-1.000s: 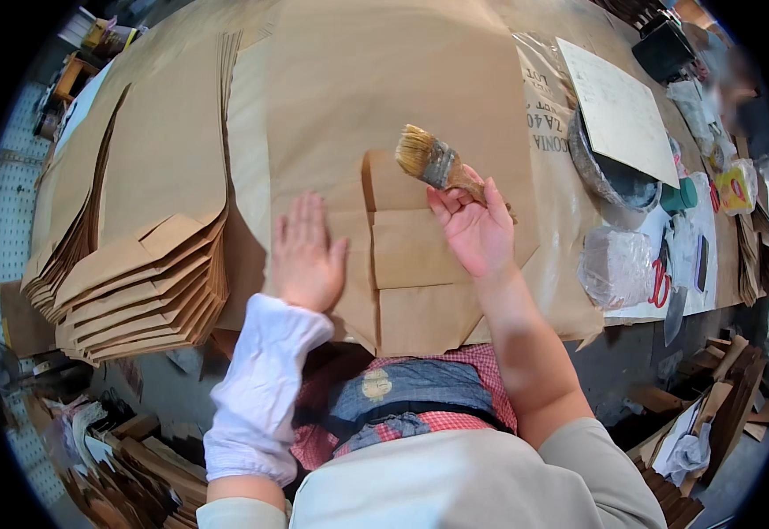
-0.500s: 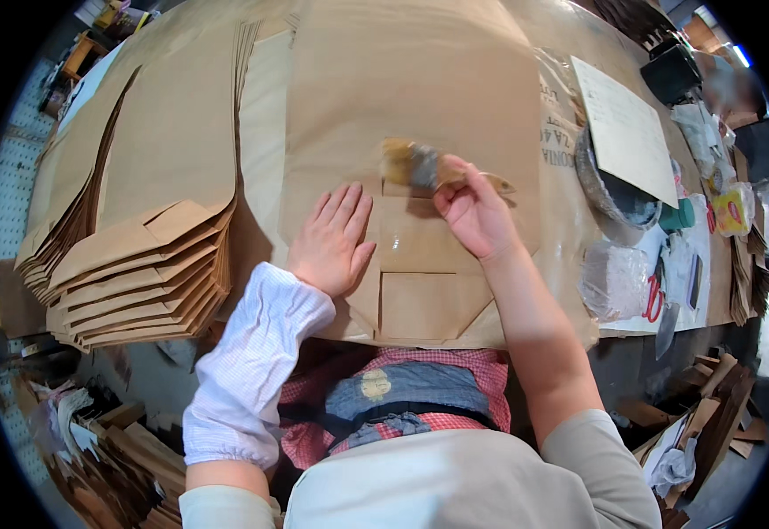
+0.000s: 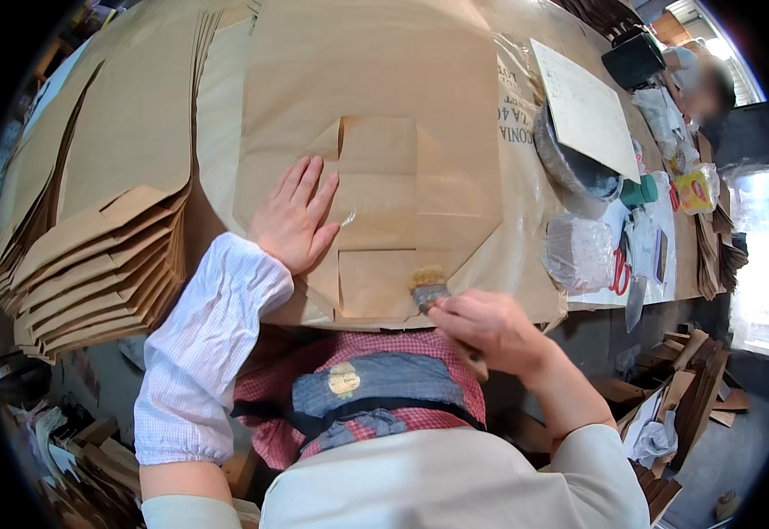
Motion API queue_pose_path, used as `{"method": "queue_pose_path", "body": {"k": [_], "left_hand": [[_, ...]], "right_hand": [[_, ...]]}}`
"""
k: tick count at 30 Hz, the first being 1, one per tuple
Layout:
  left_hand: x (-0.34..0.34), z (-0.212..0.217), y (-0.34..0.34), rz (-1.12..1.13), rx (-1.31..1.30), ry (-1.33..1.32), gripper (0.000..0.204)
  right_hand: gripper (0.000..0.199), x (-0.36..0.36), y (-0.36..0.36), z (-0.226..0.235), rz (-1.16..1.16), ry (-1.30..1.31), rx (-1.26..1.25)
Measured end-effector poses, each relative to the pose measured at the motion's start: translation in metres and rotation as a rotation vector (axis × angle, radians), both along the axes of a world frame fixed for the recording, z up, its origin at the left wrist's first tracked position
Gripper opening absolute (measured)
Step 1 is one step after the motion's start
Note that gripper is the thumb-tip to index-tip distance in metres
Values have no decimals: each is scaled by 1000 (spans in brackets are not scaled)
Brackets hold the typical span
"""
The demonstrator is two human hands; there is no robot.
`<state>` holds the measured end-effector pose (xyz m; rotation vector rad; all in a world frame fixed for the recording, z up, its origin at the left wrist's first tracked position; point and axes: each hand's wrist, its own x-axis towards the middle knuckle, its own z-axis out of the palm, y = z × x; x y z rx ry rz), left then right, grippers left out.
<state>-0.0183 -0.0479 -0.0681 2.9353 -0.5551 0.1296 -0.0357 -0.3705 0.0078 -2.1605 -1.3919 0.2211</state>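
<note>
The left hand (image 3: 294, 214) lies flat and open, fingers spread, pressing on the folded bottom of a brown paper bag (image 3: 376, 220) spread on the table (image 3: 526, 256). The right hand (image 3: 490, 326) is closed around the handle of a paste brush (image 3: 427, 287) — its bristles touch the near edge of the bag's lowest flap, just beside the table edge. A glossy wet patch shows on the middle flap. Stacks of finished bags (image 3: 93, 273) sit to the left; a grey bowl (image 3: 570, 167) under a sheet of paper (image 3: 583, 106) sits to the right.

Probable faults: the brush overruns the flap edge and wets the table — or the open palm shifts, letting the flaps spring up and bond crooked.
</note>
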Motion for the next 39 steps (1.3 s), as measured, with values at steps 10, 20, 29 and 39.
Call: {"method": "queue_pose_path", "body": {"k": [10,20,29,39], "left_hand": [[9,-18,14,-37,-310,-5,47],[7,-13,12,-39,-398,-122,32],[3,-20,10,-21,-333,-232,31],[9,-12,6,-48,-304,-243,33]], "right_hand": [[7,-27,62,-16,-463,871,488],[8,-60,89,-52,-930,830,501],[12,-36,5,31,-462,370,409],[21,-46,39,-16,-27,294,353]]}}
